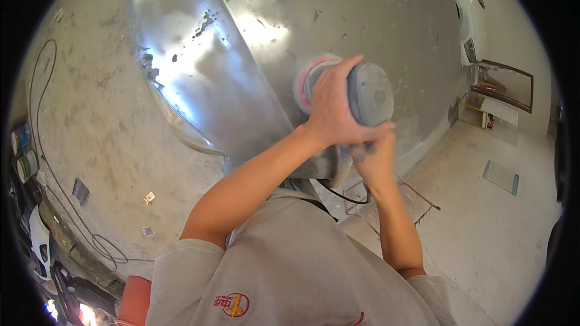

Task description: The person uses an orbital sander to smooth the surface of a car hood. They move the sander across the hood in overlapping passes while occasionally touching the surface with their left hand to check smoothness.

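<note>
A grey round power sander with a pink-red disc presses against a large bare-metal car body panel. My left hand wraps over the sander's top and front, fingers closed around its body. Just below and behind it, my right hand grips the sander's rear handle. The panel shines silver where it is rubbed and looks dull grey around the disc. A black cord hangs down from the tool past my chest.
A dusty concrete floor spreads on the left with a looping cable. Cans stand at the far left edge. A white car is at the top right, a dark framed panel and a paper sheet lie on the right.
</note>
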A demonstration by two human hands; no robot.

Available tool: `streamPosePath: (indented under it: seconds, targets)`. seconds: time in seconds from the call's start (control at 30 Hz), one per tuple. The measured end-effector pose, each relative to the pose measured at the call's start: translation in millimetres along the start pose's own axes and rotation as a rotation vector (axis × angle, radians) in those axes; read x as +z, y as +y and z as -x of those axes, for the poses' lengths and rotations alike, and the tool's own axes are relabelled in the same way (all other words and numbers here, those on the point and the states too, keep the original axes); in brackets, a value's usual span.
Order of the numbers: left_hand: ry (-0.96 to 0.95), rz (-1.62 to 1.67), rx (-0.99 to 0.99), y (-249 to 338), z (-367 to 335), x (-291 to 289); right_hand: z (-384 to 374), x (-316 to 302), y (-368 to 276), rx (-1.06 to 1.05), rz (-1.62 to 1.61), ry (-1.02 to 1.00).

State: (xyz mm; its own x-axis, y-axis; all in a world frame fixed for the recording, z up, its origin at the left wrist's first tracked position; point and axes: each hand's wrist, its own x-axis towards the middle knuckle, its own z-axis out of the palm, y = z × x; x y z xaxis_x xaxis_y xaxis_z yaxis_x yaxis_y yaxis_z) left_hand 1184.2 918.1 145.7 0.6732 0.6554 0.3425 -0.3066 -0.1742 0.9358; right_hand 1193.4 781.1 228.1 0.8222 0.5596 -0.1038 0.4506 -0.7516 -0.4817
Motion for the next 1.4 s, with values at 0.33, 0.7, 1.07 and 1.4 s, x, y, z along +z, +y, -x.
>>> streamPosePath:
  seconds: [0.33, 0.7, 1.07, 1.4]
  targets:
    - [0.063, -0.049, 0.145, 3, 22, -17, 6, 5, 5, -0.206, 0.024, -0.055]
    - [-0.06, 0.036, 0.196, 9, 82, -26, 78, 30, 34, -0.138, -0.119, -0.001]
    - [-0.212, 0.047, 0.163, 15, 97, -35, 88, 30, 29, -0.161, -0.107, -0.025]
    - [-0.138, -0.127, 0.147, -4, 92, -55, 78, 33, 9, 0.069, -0.175, -0.158]
